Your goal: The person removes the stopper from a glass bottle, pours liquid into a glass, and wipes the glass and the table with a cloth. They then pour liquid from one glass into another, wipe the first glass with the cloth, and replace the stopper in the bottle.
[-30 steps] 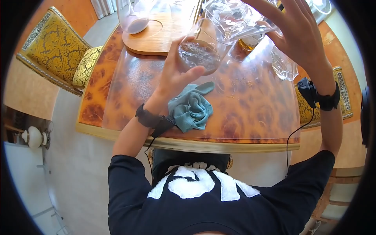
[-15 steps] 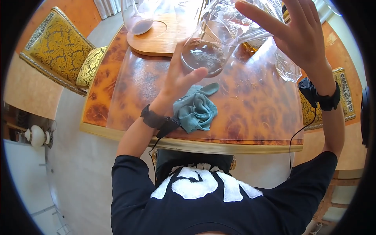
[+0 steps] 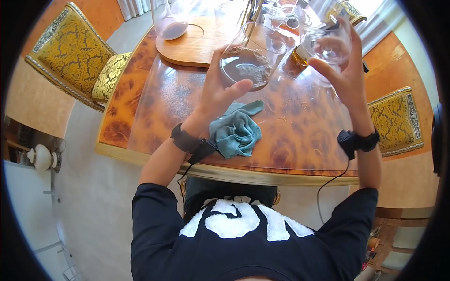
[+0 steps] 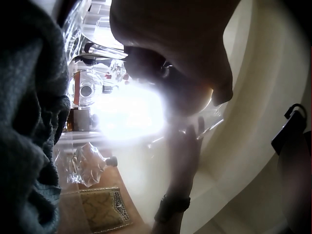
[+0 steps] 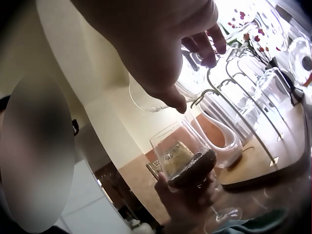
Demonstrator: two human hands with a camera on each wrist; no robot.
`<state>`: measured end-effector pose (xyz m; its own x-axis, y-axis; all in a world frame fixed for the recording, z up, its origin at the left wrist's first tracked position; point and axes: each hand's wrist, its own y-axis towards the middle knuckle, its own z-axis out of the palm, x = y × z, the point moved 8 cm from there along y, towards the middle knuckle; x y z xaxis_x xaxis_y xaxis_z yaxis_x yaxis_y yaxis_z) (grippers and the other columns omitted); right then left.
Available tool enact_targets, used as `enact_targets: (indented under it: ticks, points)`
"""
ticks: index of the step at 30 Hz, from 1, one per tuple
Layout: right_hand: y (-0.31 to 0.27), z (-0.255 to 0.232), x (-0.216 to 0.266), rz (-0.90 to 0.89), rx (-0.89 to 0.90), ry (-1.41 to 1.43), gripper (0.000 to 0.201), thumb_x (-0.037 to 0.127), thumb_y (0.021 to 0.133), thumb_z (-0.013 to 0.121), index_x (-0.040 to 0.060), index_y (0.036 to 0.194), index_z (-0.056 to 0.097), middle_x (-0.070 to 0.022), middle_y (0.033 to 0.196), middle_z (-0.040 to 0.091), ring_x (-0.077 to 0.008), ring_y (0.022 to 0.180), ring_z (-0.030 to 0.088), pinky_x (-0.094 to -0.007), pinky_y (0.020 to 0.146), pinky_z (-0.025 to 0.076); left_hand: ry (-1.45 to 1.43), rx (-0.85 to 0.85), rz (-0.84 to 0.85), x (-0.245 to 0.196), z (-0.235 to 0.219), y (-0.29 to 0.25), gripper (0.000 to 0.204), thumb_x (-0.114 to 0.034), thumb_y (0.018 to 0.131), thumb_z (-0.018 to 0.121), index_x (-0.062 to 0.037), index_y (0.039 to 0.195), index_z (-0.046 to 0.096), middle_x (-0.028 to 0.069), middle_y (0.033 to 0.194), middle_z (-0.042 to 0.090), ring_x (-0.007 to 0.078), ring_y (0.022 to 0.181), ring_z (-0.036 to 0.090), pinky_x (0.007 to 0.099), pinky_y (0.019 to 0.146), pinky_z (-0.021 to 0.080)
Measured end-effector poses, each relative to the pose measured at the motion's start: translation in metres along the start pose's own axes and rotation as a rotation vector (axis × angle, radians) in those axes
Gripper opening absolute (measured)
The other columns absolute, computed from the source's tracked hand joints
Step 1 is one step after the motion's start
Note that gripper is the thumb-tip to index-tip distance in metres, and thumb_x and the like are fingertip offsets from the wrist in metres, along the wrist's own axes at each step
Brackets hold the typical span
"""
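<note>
My left hand [image 3: 218, 89] grips a wine glass [image 3: 251, 63] by its bowl, over the table. Greyish-brown liquid with bubbles at its edge sits in the bowl. The right wrist view shows this wine glass [image 5: 183, 156] tilted, its stem and foot below the fingers. To the right, my right hand [image 3: 344, 77] is raised around a second, clear glass [image 3: 328, 42], thumb on the near side. Only part of that clear glass [image 5: 141, 100] shows past the hand in the right wrist view. A crumpled blue-green cloth [image 3: 236, 131] lies below the left hand.
A wooden board [image 3: 190, 54] bears a glass decanter [image 3: 171, 28] and upright metal hooks [image 5: 243, 112]. Beyond the hands stands a bottle with amber liquid [image 3: 300, 56]. A faceted clear bottle [image 4: 87, 165] lies to the right. Patterned chairs [image 3: 70, 51] flank the table.
My right hand has come down and inward, from spread fingers high at the right to a hold around the clear glass. That glass has moved away from the wine glass's mouth; the left hand has barely moved.
</note>
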<state>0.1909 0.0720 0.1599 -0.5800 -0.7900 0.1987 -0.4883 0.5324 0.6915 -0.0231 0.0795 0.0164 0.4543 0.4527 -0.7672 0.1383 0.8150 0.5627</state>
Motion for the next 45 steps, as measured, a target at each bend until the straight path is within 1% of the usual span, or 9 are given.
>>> enact_targets:
  ticks: [2,3,9,20,25,32,33,37,45]
  points:
    - [-0.028,0.015,-0.021,0.438,-0.049,0.436,0.098,0.028,0.078,0.085,0.0017,0.150,0.023,-0.0177,0.109,0.066,-0.0241,0.099,0.070,-0.0328,0.078,0.060,0.016,-0.020,0.022,0.000,-0.003,0.001,0.078,-0.027,0.082,0.080,-0.0001,0.140,0.034,0.0148,0.128,0.055,0.0215,0.119,0.056,0.0334,0.098,0.048]
    - [-0.042,0.024,-0.022,0.472,-0.154,0.577,0.098,0.025,0.081,0.083,0.0005,0.150,0.019,-0.0208,0.107,0.067,-0.0250,0.089,0.072,-0.0286,0.071,0.061,0.032,-0.034,0.044,0.000,-0.005,0.002,0.078,-0.026,0.082,0.080,-0.0001,0.140,0.034,0.0147,0.128,0.055,0.0215,0.120,0.055,0.0334,0.098,0.048]
    - [-0.101,0.085,-0.048,0.686,-0.288,0.962,0.092,0.020,0.082,0.081,0.0033,0.150,0.022,-0.0219,0.116,0.058,-0.0259,0.098,0.068,-0.0320,0.082,0.059,0.011,-0.075,0.038,0.002,-0.012,0.003,0.080,-0.025,0.081,0.081,0.0003,0.140,0.034,0.0148,0.129,0.055,0.0220,0.120,0.055,0.0344,0.102,0.045]
    - [-0.120,0.103,-0.061,0.522,-0.324,0.914,0.095,0.011,0.078,0.082,0.0073,0.151,0.020,-0.0171,0.120,0.054,-0.0205,0.105,0.060,-0.0319,0.084,0.057,0.234,-0.114,0.151,-0.006,-0.019,0.006,0.089,-0.032,0.079,0.082,-0.0001,0.145,0.032,0.0158,0.135,0.049,0.0254,0.126,0.051,0.0377,0.106,0.042]
    - [-0.125,0.104,-0.066,0.453,-0.368,0.916,0.099,0.015,0.079,0.084,0.0078,0.152,0.018,-0.0105,0.101,0.060,-0.0147,0.098,0.061,-0.0269,0.081,0.051,0.303,-0.066,0.085,-0.016,0.003,0.016,0.089,-0.034,0.079,0.081,-0.0013,0.145,0.031,0.0158,0.138,0.044,0.0261,0.127,0.049,0.0375,0.104,0.044]
    - [-0.130,0.106,-0.066,0.442,-0.356,0.893,0.103,0.023,0.079,0.085,0.0070,0.153,0.016,-0.0106,0.101,0.061,-0.0143,0.095,0.061,-0.0267,0.080,0.050,0.606,0.165,0.076,-0.041,0.040,0.057,0.093,-0.034,0.080,0.080,-0.0007,0.147,0.026,0.0177,0.141,0.040,0.0279,0.132,0.045,0.0390,0.108,0.041]
    - [-0.130,0.104,-0.067,0.443,-0.372,0.895,0.103,0.023,0.079,0.085,0.0070,0.153,0.016,-0.0106,0.101,0.061,-0.0143,0.095,0.061,-0.0267,0.080,0.050,0.635,0.196,0.078,-0.049,0.050,0.063,0.092,-0.028,0.080,0.081,-0.0020,0.148,0.025,0.0156,0.132,0.047,0.0258,0.123,0.054,0.0342,0.099,0.049]
    - [-0.130,0.103,-0.066,0.446,-0.353,0.913,0.105,0.028,0.078,0.086,0.0066,0.153,0.016,-0.0121,0.102,0.061,-0.0150,0.093,0.062,-0.0274,0.079,0.051,0.709,0.293,0.003,-0.055,0.061,0.080,0.087,-0.017,0.079,0.081,-0.0057,0.147,0.028,0.0071,0.105,0.055,0.0130,0.089,0.063,0.0202,0.067,0.052]
    - [-0.131,0.100,-0.065,0.426,-0.376,0.891,0.104,0.029,0.077,0.086,0.0077,0.152,0.017,-0.0135,0.101,0.061,-0.0157,0.088,0.065,-0.0276,0.073,0.054,1.048,0.416,-0.021,-0.077,0.078,0.097,0.083,-0.022,0.076,0.085,-0.0046,0.142,0.039,0.0011,0.092,0.058,0.0026,0.072,0.053,0.0166,0.057,0.040]
